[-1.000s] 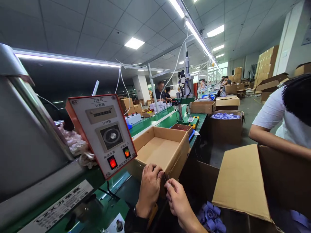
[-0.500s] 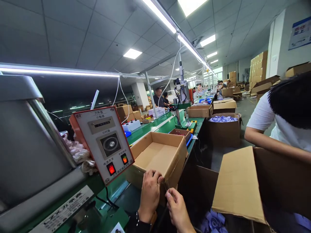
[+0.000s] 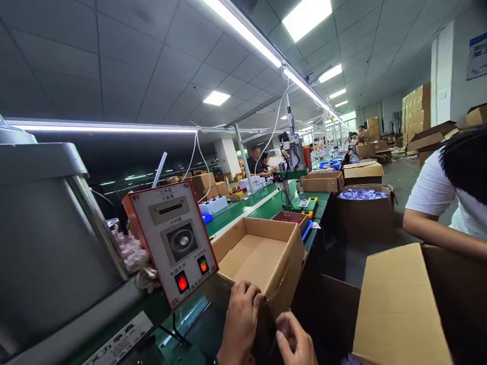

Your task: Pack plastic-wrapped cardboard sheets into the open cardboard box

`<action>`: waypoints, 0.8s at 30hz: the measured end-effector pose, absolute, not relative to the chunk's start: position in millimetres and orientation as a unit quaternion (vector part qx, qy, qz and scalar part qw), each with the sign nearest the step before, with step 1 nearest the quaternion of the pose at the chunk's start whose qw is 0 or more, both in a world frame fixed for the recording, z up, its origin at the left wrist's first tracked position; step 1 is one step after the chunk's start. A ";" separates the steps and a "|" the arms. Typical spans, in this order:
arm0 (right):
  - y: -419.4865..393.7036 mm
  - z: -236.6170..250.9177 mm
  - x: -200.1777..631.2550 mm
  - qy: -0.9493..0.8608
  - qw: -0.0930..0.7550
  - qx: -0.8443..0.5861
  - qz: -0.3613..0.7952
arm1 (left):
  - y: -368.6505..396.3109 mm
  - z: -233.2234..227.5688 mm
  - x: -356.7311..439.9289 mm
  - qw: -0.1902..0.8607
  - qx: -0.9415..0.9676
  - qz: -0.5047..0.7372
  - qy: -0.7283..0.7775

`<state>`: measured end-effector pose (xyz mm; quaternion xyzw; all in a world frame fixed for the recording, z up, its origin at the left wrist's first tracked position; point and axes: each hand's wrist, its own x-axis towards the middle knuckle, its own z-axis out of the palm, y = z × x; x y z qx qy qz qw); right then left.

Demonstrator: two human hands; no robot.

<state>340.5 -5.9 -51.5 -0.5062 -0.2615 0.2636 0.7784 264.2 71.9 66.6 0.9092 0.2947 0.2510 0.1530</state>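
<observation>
A shallow, open-topped cardboard box point(image 3: 251, 253) sits at the edge of the green workbench, its inside showing bare brown card. My left hand point(image 3: 243, 314) is at its near corner, fingers bent over the rim and closed on it. Just right of that corner is my right hand point(image 3: 296, 337), apart from the box, its fingers curled together and somewhat blurred. Whatever those fingers hold, if anything, I cannot make out. Clear tape point(image 3: 283, 276) appears to shine on the box's right side.
A control box point(image 3: 177, 248) with lit switches stands at the left beside a grey metal machine point(image 3: 57, 243). Behind the box are a small bin point(image 3: 291, 218) and a press point(image 3: 292, 152). Large cartons point(image 3: 399, 304) stand at the right, where another person point(image 3: 437, 203) leans over.
My right hand has moved right, away from the box corner; the thin strand seen between the hands no longer shows. My left hand stays at the corner. The whole view has shifted.
</observation>
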 end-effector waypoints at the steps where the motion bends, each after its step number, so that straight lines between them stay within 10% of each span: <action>1: -6.5 -46.3 346.7 -0.267 0.779 -0.514 0.241 | 71.9 66.7 263.4 0.151 0.913 0.245 0.291; 14: -1.8 -93.1 381.0 -0.105 0.727 -0.463 0.497 | 68.2 58.6 258.3 0.011 0.932 0.187 0.309; 24: -62.6 -47.8 408.6 -0.005 0.799 -0.371 0.473 | 59.8 61.3 263.0 -0.003 0.927 0.179 0.330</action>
